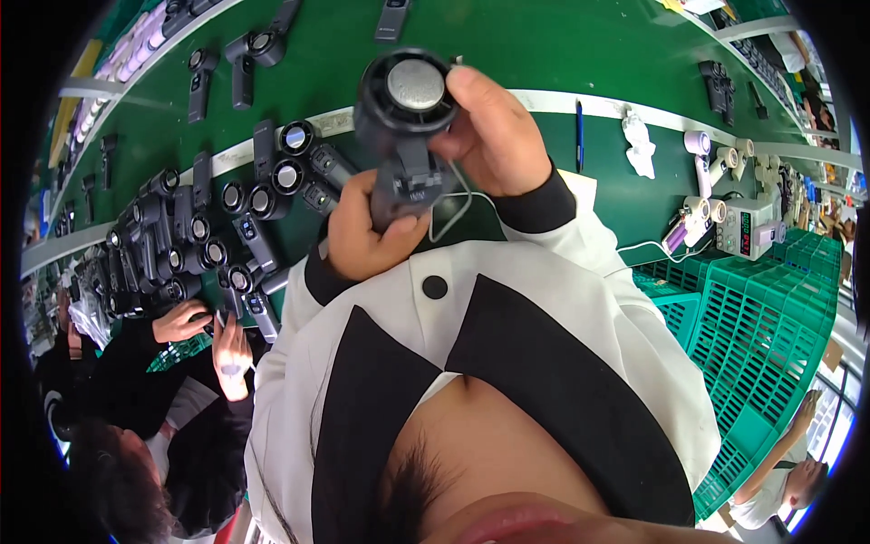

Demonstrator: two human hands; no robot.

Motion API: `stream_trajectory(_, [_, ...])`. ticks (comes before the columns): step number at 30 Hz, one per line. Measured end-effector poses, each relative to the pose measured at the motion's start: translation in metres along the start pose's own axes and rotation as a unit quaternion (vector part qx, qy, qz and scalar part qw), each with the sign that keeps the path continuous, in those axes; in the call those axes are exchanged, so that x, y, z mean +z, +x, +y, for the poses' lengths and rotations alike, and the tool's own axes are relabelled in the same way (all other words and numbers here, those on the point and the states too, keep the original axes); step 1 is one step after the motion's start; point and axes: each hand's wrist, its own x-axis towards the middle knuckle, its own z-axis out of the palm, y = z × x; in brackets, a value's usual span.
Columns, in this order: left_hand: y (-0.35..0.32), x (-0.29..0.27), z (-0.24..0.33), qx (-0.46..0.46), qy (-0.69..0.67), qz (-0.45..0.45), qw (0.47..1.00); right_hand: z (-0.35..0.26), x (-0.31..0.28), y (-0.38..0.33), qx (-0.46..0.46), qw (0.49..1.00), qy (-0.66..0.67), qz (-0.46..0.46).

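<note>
Both hands hold one dark handheld fan (pixel 405 127) up close to the camera, above the green desk (pixel 544 45): the left hand (pixel 367 231) is wrapped around the lower end of its handle, and the right hand (pixel 489 136) grips the round head from the 3 o'clock side, thumb lying against the rim beside the silvery centre disc. A thin grey cord (pixel 453 204) loops down from the fan between the two hands. At 9 o'clock from the fan, a dense cluster of identical dark fans (pixel 208 227) lies on the desk (too many and too overlapped to count surely, well over a dozen), and two more fans (pixel 231 59) lie apart toward 11 o'clock. At 4 o'clock stand stacked green plastic crates (pixel 770 317); what is inside them cannot be made out. Toward 3 o'clock the desk carries one blue pen (pixel 578 136), one crumpled white cloth (pixel 639 145), several rolls of tape (pixel 725 163) and one small white meter with a red display (pixel 748 227). At 8 o'clock another person's hands (pixel 213 335), in dark sleeves, work beside the fan cluster.
</note>
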Motion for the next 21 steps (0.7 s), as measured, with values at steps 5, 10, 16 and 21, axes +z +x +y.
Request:
stream_trajectory(5, [-0.008, 0.012, -0.006, -0.239, -0.395, -0.046, 0.886, 0.008, -0.011, 0.006, -0.282, 0.878, -0.382, 0.056])
stream_trajectory(10, [0.014, -0.012, -0.006, -0.202, -0.457, -0.107, 0.859, 0.022, -0.012, 0.009, -0.257, 0.877, -0.406, -0.024])
stream_trajectory(16, [0.056, -0.091, 0.045, 0.085, -0.39, 0.181, 0.899, 0.03, -0.038, 0.001, -0.097, 0.767, -0.632, -0.042])
stream_trajectory(21, [-0.002, -0.112, 0.112, 0.196, -0.289, -0.015, 0.937, 0.044, -0.042, -0.014, -0.033, 0.772, -0.628, -0.096])
